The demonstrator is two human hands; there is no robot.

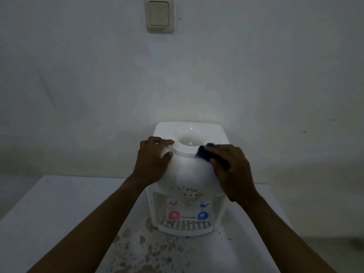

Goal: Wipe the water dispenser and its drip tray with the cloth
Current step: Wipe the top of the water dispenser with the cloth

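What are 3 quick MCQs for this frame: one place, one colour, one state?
1. Where is the cloth?
A. on the drip tray
B. at the top rim of the water dispenser, right side
C. on the table

2. What colours are the two tap levers?
A. red on the left, blue on the right
B. both green
C. yellow and black

3. What is the left hand doing?
A. hanging free
B. resting on the dispenser's upper left side
C. lifting the drip tray

Key: 1 B, the right hand presses it there; 2 A, red lever, blue lever; 3 B, palm flat on the shell.

Dim home corner: plain white wall [78,85], light switch [159,16], stained white table [59,213].
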